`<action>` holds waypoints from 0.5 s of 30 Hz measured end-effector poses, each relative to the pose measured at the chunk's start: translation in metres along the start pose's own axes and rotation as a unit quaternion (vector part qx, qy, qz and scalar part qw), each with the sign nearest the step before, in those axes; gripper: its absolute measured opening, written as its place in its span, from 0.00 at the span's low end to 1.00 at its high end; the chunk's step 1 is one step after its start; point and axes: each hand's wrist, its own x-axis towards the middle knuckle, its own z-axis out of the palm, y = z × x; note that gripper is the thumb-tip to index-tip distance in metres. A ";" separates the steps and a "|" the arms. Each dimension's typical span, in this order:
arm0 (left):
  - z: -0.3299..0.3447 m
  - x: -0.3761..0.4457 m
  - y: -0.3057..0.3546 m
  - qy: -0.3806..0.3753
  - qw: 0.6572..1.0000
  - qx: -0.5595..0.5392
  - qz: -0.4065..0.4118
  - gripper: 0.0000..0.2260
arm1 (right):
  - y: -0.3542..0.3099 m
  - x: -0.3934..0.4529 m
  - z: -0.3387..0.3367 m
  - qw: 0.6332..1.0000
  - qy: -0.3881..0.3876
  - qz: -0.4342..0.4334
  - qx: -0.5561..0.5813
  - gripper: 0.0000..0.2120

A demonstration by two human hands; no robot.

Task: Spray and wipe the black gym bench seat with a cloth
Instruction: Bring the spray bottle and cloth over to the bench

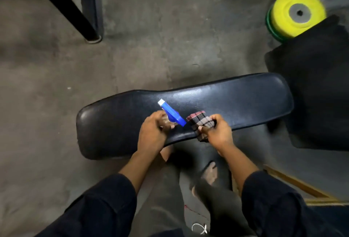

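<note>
The black gym bench seat (236, 100) stretches across the middle of the view, glossy and padded. Over its near edge my left hand (153, 132) grips a spray bottle (171, 112) with a blue trigger head and white nozzle that points up and left across the seat. The bottle's body is hidden inside my fist. Just to the right, my right hand (217, 132) holds a bunched red, black and white checked cloth (200, 123), which lies against the seat's near edge.
Grey concrete floor (47, 85) surrounds the bench. Black frame legs (90, 34) stand at the upper left and upper right. Yellow and green weight plates (298, 13) lie at the upper right, beside another black pad (317, 85). My bare feet (209, 174) show below the seat.
</note>
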 end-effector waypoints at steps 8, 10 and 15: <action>0.001 0.032 -0.041 0.036 0.992 -0.105 -0.056 0.07 | -0.034 0.062 0.072 0.996 -0.041 -0.053 -0.063 0.12; 0.004 0.036 -0.046 0.066 0.989 -0.102 -0.081 0.12 | -0.034 0.071 0.085 0.990 -0.061 -0.083 -0.100 0.07; 0.013 0.032 -0.044 0.102 0.986 -0.083 -0.102 0.13 | -0.029 0.086 0.089 0.969 -0.076 -0.139 -0.188 0.10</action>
